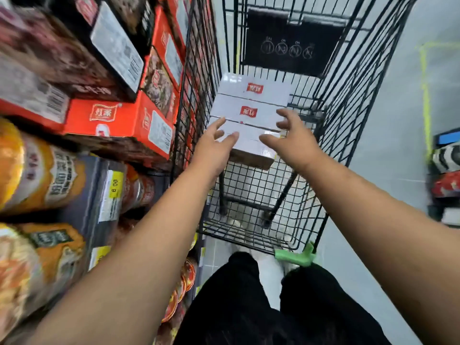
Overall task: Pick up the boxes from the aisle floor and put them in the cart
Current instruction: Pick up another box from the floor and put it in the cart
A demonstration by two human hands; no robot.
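While both bare arms reach forward, the shelf point(94, 175) along the left takes up most of the view, stacked with red cartons point(117, 118) that carry a white-edged logo in Chinese characters too blurred to read, and with orange tubs point(37, 170) below them. Just beside it on the grey floor point(388, 150) stands the black wire cart point(348, 100). Its black flap point(288, 48) at the far end bears four round warning symbols. Three white boxes point(249, 105) lie side by side inside the cart, against its left wall. The two farther ones show a small red label whose writing is upside down. Over the nearest box point(251, 145) hovers the left hand point(216, 145), fingers straight and spread at its left edge. The right hand point(291, 138) is at its right edge, fingers apart and loosely bent. Neither grips it, and I cannot tell whether they touch. A yellow price tag point(113, 188) on the shelf reads "6 00".
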